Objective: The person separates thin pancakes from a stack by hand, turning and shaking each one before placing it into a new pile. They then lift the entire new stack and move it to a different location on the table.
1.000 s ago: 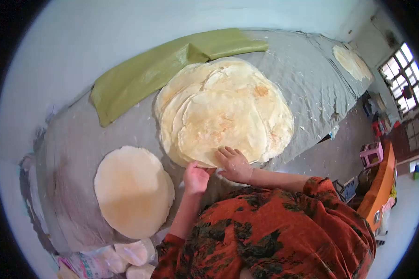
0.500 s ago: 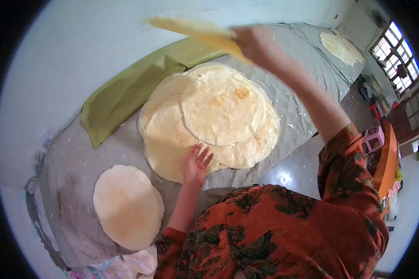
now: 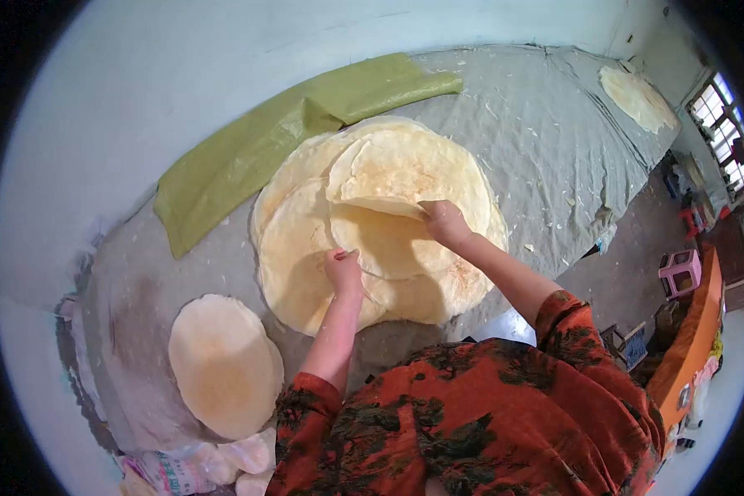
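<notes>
A wide, uneven pile of thin round flatbreads (image 3: 298, 223) lies on the grey sheet in front of me. On top, a smaller pale flatbread (image 3: 388, 169) has its near edge lifted and casts a shadow below. Pinching that raised edge is my right hand (image 3: 446, 225). My left hand (image 3: 343, 269) is closed with curled fingers at the near left part of the pile, close to the edge of an upper layer. Whatever its fingertips grip is hidden.
An oval stack of paler flatbreads (image 3: 226, 364) rests at the near left, with plastic bags (image 3: 223, 463) below. Folded green cloth (image 3: 256, 140) lies along the wall. More flatbread (image 3: 636, 97) lies at the far right of the grey sheet (image 3: 529, 157). A pink stool (image 3: 679, 273) stands on the floor.
My right hand has come down from above with a flatbread, which now lies partly on the pile. My left hand has gone from open, spread fingers to closed.
</notes>
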Available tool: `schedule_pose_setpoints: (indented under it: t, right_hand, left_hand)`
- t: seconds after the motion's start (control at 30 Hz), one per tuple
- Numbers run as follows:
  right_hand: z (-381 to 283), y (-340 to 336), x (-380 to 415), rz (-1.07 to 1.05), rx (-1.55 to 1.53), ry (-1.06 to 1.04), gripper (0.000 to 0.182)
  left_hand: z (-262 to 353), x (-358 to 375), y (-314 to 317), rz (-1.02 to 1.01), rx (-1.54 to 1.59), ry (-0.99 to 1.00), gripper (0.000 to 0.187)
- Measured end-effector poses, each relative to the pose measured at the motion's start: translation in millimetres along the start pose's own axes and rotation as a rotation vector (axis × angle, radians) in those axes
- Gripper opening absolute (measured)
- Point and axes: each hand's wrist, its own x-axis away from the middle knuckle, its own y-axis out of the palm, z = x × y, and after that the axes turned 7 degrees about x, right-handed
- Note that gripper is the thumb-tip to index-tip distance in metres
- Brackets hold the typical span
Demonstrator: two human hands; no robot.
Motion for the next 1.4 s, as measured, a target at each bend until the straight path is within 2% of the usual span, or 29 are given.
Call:
schedule_pose_setpoints:
  t: [0.03,0.1,0.13,0.2,0.23,0.3,0.33,0.4,0.43,0.5,0.57,0.63,0.7,0.77,0.8,0.87,0.9,0.97,1.0,1.03,1.07,1.1,1.13,1.17,1.2,1.27,1.33,1.37,1.4]
  right_hand:
    - [3,-1,-1,0.01,-0.045,0.022,0.012]
    - [7,4,-1,-0.018,-0.053,0.018,0.012]
    - [9,6,-1,-0.047,-0.059,0.012,0.012]
    - [10,7,1,-0.044,-0.062,0.018,0.012]
    - [9,5,1,-0.038,-0.064,0.026,0.013]
    - [5,1,5,-0.047,-0.079,0.012,0.014]
    - [4,-1,6,-0.052,-0.096,-0.011,0.016]
    - [5,3,3,-0.045,-0.074,-0.016,0.018]
    - [6,6,3,-0.042,-0.054,-0.015,0.02]
    - [6,8,5,-0.049,-0.044,-0.003,0.022]
    - [2,11,7,-0.054,-0.035,-0.002,0.024]
    - [-11,14,16,0.013,0.014,-0.113,0.022]
    - [-20,23,23,-0.056,0.1,-0.12,0.023]
    - [-42,9,31,-0.178,0.147,-0.162,0.021]
    - [-48,13,39,-0.175,0.153,-0.167,0.021]
    - [-53,25,51,0.341,0.184,-0.32,0.023]
    - [-50,29,50,0.338,0.189,-0.322,0.023]
    - [-33,37,45,0.19,0.119,-0.302,0.026]
    - [-15,45,34,-0.033,0.067,-0.195,0.029]
    - [-30,5,6,-0.36,0.343,-0.025,0.024]
    - [-1,3,-33,-0.242,0.227,0.072,0.02]
    - [31,-16,-74,0.079,0.007,-0.041,0.021]
    - [1,-87,-103,-0.084,0.161,0.11,0.023]
    - [-18,-137,-113,0.034,0.183,0.056,0.023]
    - [-27,-172,-121,0.13,0.179,-0.029,0.019]
    - [-62,-220,-104,0.254,0.21,-0.215,0.018]
    - [-64,-205,-90,0.197,0.265,-0.148,0.019]
    - [-63,-192,-83,0.145,0.319,-0.08,0.02]
    - [-45,-155,-74,0.261,0.302,-0.209,0.023]
  left_hand:
    - [3,-3,1,0.0,-0.002,0.001,0.023]
    - [10,-5,2,-0.055,-0.275,0.128,0.022]
    - [12,-7,4,-0.056,-0.275,0.127,0.022]
    - [15,-10,7,-0.184,0.004,0.17,0.019]
    - [25,-4,9,-0.188,0.004,0.17,0.019]
    - [40,12,11,-0.316,0.213,-0.01,0.019]
    - [41,15,9,-0.315,0.215,-0.013,0.019]
    - [41,19,5,-0.443,0.775,-0.43,0.024]
    - [35,20,2,-0.448,0.773,-0.434,0.024]
    - [24,29,-1,-0.673,0.944,-0.472,0.03]
    - [20,42,5,-0.628,0.854,-0.441,0.032]
    - [14,42,5,-0.581,0.773,-0.409,0.034]
    - [-1,27,3,-0.675,0.902,-0.522,0.035]
    - [-1,29,6,-0.674,0.888,-0.494,0.037]
    - [0,29,7,-0.668,0.87,-0.471,0.041]
    - [0,27,9,-0.673,0.875,-0.458,0.04]
    - [-1,27,9,-0.677,0.873,-0.455,0.04]
    - [-4,21,12,-0.661,0.945,-0.45,0.039]
    - [3,21,12,-0.643,0.807,-0.445,0.036]
    - [11,24,12,-0.625,0.672,-0.435,0.034]
    - [24,35,12,-0.541,0.665,-0.367,0.028]
    - [13,31,11,-0.539,0.665,-0.374,0.028]
    - [-4,19,7,-0.396,0.489,-0.207,0.029]
    - [-12,11,4,-0.255,0.313,-0.037,0.03]
    - [-3,14,0,-0.1,0.192,0.04,0.026]
    - [11,18,0,-0.097,0.153,0.011,0.025]
    - [9,12,1,-0.088,0.127,-0.013,0.023]
    - [0,1,3,-0.071,0.031,0.064,0.023]
    - [-5,-8,6,-0.052,-0.064,0.14,0.023]
